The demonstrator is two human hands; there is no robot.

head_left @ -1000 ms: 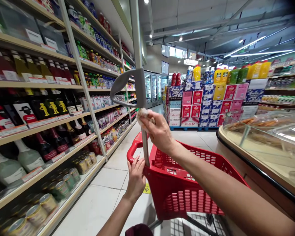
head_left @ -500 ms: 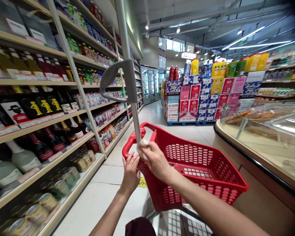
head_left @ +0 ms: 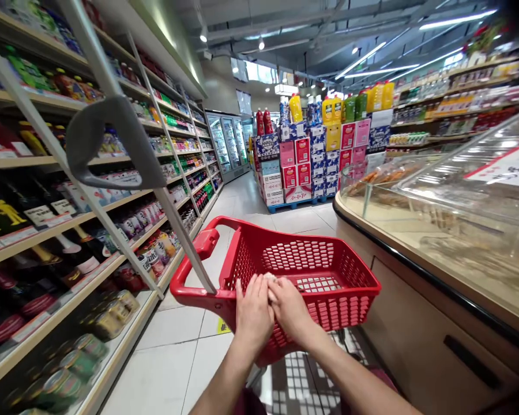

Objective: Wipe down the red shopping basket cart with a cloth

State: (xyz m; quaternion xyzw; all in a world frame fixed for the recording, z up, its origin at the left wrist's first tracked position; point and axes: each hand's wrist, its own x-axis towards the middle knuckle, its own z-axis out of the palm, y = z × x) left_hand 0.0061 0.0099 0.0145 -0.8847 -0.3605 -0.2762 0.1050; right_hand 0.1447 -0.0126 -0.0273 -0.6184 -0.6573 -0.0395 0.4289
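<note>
A red plastic shopping cart (head_left: 231, 265) with perforated sides stands in front of me. My left hand (head_left: 254, 317) rests on its near rim, fingers stretched out and fairly flat. Right beside it, touching, is my right hand (head_left: 289, 305), with fingers closed on a small crumpled white wipe (head_left: 270, 277) at the same rim. Most of the wipe is hidden under the fingers. To the left of both hands, a metal pole (head_left: 179, 225) with a grey loop handle (head_left: 132, 138) rises at a slant from the cart's red handlebar (head_left: 179, 285).
Shelves of bottles and cans (head_left: 108, 268) line the left side. On the right stands a food counter (head_left: 398, 276) with clear covers, close to the cart. Stacked drink boxes (head_left: 303, 153) on a blue pallet and glass-door fridges (head_left: 229, 141) are farther ahead.
My right hand has moved with the white wipe from the pole's base to the cart's near rim. My left hand has shifted from the handlebar to beside it. The view has turned right.
</note>
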